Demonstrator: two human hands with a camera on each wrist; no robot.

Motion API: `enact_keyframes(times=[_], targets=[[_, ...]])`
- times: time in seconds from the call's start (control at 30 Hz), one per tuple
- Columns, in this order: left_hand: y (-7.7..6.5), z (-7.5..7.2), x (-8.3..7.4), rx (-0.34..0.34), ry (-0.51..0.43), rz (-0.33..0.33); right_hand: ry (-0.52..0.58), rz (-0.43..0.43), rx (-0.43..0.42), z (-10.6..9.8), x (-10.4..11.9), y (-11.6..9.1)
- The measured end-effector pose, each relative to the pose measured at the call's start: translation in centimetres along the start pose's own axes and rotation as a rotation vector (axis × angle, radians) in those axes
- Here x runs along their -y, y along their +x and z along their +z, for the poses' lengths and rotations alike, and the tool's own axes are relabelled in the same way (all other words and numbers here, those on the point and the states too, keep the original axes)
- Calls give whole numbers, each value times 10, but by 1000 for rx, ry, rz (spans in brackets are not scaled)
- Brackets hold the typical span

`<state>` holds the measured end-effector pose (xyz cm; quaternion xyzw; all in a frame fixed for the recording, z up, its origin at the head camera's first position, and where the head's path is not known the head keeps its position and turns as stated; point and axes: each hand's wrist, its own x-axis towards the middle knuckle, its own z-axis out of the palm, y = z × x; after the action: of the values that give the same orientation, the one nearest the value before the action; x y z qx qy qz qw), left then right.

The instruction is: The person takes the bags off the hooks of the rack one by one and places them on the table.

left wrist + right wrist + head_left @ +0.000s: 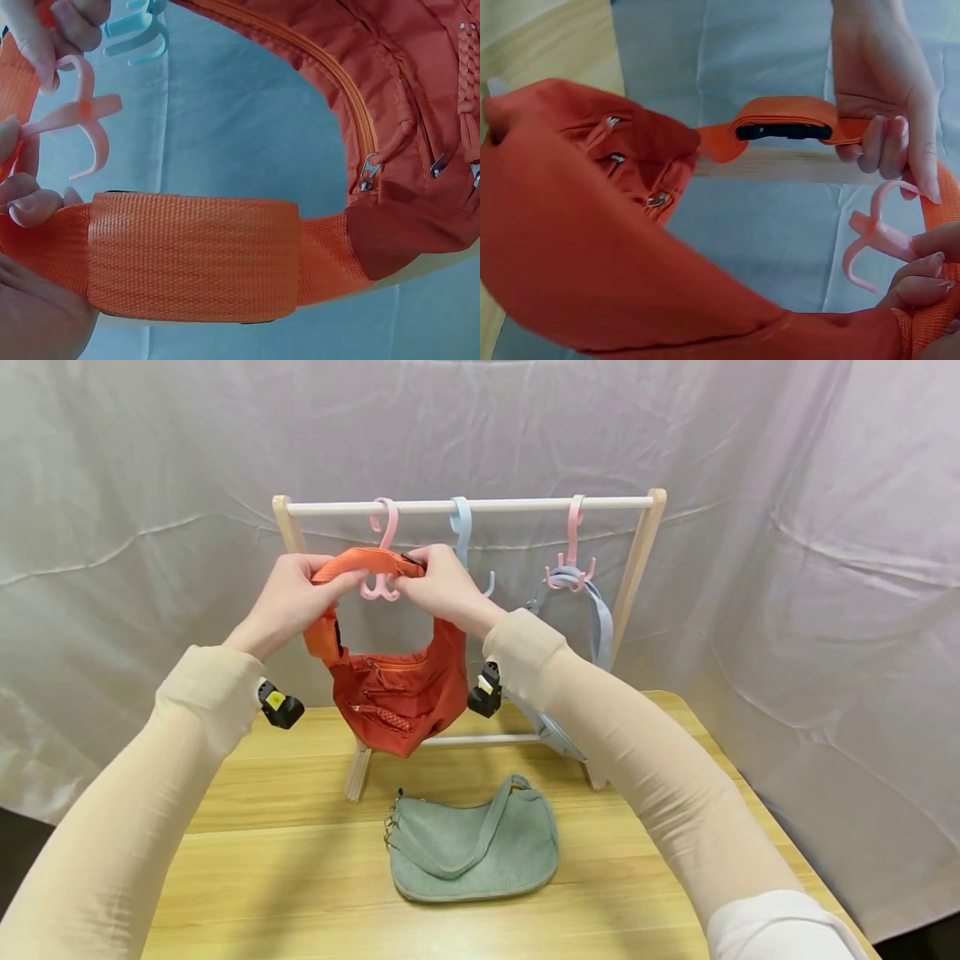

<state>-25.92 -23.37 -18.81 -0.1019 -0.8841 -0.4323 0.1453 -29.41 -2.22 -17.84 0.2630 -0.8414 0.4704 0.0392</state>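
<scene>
A red-orange shoulder bag (397, 697) with zipped pockets hangs by its orange strap (360, 560) from both hands. My left hand (288, 602) grips the strap on the left, its thumb across the front. On the right, my right hand (448, 589) pinches the strap near a dark buckle. The strap's top crosses in front of a pink hook hanger (380, 589), whose prongs show below the strap between the hands. In the right wrist view, the pink prongs (877, 232) stand close to the fingertips. Whether the strap rests on a prong, I cannot tell.
The rack's white rail (517, 505) also carries a blue hanger (462, 522) and another pink hanger (572, 535), which holds a light blue bag (600, 627). A green corduroy handbag (480, 852) lies on the wooden table (315, 893) before the rack.
</scene>
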Motion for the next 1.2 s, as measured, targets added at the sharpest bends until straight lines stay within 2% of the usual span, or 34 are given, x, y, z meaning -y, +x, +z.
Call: enact_keyframes(times=[0.17,0.27,0.33,0.43,0.53,0.8,1.0,1.2], targets=[[-3,3,-1,-61,16,58,-108,-144,-72,2,-4,-3],[-5,6,-2,-99,21,95,-154,-199,-101,3,-5,-6],[-6,8,-2,-126,23,119,-144,-218,-111,3,-6,-9],[-8,12,-2,-137,2,130,-114,-224,-118,3,-9,-12],[-10,16,-1,-119,-23,120,-87,-224,-116,1,-14,-17],[-18,20,-1,-81,-79,131,-1,-236,-51,3,-27,-30],[-28,27,0,-66,-97,152,67,-216,-3,13,-41,-48],[-37,32,4,-75,-79,162,110,-207,6,27,-56,-65]])
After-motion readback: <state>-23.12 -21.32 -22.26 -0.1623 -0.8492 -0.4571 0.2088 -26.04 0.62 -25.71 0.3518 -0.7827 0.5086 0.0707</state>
